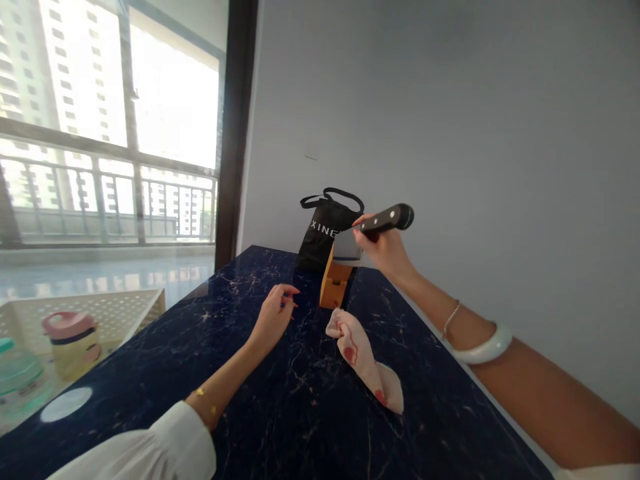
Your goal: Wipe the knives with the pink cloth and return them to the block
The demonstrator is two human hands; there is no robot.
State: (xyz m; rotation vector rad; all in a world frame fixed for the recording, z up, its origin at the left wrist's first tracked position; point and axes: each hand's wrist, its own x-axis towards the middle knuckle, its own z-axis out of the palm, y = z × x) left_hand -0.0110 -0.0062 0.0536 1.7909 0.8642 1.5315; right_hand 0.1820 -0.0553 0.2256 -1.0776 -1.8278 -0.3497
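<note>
Hands apart: right hand (383,250) pinches a black-handled kitchen knife (387,220) above and right of the wooden knife block (335,283), long axis slanting down-left; empty left hand (273,317), fingers loosely curled, sits farther away over the dark marble countertop (150,393).

The right hand (384,250) grips a knife (387,219) (black handle).

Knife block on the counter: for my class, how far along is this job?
Done, by the look of it: the red-stained cloth is down on the counter, touching neither hand. In hand: the right hand grips a black-handled knife above the block. Left: the knife is not yet in the block, and the empty left hand is beside the block.
</note>
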